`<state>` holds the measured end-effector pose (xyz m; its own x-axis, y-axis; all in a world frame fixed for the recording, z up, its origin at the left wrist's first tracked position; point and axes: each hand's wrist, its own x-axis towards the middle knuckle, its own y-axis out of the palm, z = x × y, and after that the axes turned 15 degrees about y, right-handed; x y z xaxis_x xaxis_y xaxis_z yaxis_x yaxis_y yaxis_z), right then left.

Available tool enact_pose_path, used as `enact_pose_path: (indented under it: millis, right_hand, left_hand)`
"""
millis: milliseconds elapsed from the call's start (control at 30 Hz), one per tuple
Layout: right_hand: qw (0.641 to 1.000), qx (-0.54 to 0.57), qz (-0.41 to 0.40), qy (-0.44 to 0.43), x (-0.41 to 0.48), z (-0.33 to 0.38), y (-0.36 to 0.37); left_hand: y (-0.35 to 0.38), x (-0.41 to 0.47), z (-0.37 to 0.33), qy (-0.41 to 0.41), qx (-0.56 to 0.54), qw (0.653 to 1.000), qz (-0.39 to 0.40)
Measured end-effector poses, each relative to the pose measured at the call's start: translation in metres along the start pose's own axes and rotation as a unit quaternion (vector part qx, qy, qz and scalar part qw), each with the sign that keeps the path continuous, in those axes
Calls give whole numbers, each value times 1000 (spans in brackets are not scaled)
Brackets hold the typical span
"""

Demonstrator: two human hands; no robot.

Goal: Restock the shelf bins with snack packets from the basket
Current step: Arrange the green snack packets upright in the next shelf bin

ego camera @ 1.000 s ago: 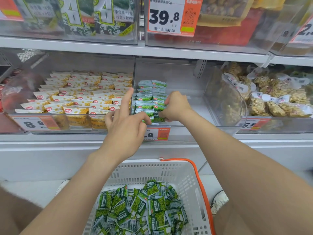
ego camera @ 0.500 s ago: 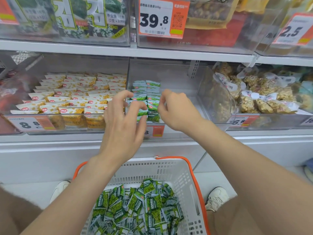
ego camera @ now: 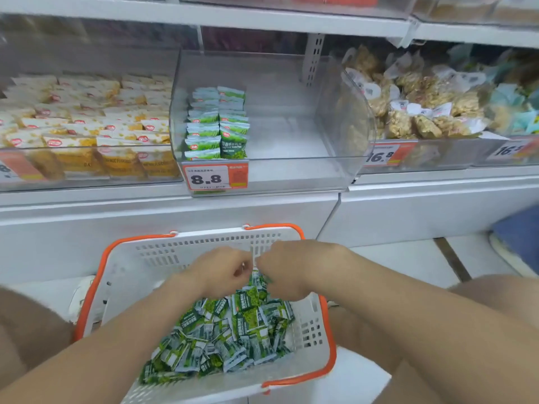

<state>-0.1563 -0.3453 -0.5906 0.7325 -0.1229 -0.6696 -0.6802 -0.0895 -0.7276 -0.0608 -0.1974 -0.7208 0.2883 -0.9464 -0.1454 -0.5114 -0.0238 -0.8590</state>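
Observation:
A white basket (ego camera: 204, 237) with orange handles sits on the floor below the shelf and holds a heap of green snack packets (ego camera: 233, 330). My left hand (ego camera: 218, 272) and my right hand (ego camera: 288, 266) are side by side over the far end of the heap. Their fingers curl down onto packets there; motion blur hides the exact grip. Above, the clear middle bin (ego camera: 291, 158) has two rows of the same green packets (ego camera: 217, 123) along its left side, while its right part is bare.
An 8.8 price tag (ego camera: 215, 177) hangs on the middle bin's front. The left bin is full of yellow-and-white packets (ego camera: 87, 126). The right bin holds clear bags of brown snacks (ego camera: 423, 106). My knees flank the basket. A blue object (ego camera: 519, 237) lies on the floor at right.
Both hands have left the middle bin and dropped down into the basket. The camera has tilted down, so the top shelf is mostly out of view.

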Motion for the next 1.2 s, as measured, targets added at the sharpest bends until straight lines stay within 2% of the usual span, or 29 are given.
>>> enact_pose_path:
  millis: [67,167,267,400,567,733,967,1033,1133,1200]
  right_hand:
    - [999,-22,30,-4,9,6,18]
    - [999,-38,34,-18,20,12,37]
    - [998,-49,26,-28,29,12,47]
    - [998,-49,26,-36,37,9,50]
    - [998,-57,20,-37,41,7,46]
    - [997,-60,18,-34,42,9,42]
    - [999,-46,0,-20,31,9,20]
    - [999,-32,-25,-13,26,7,9]
    - [993,5,-115,-3,18,1,-9]
    - [986,50,-161,17,13,-4,-21]
  left_hand:
    - [28,2,5,-23,-35,996,77]
    - [75,2,15,-74,-66,968,229]
    - [118,-4,29,-115,-61,950,284]
    - [156,-7,29,-151,-95,949,260]
    - [175,-3,29,-180,-106,963,169]
    - [158,3,31,-218,-126,957,146]
    - [111,-4,36,-207,-192,954,99]
    - [82,-8,26,-197,-225,950,84]
    - [38,-11,13,-176,-268,947,20]
    - [5,-14,-6,-156,-344,926,-22]
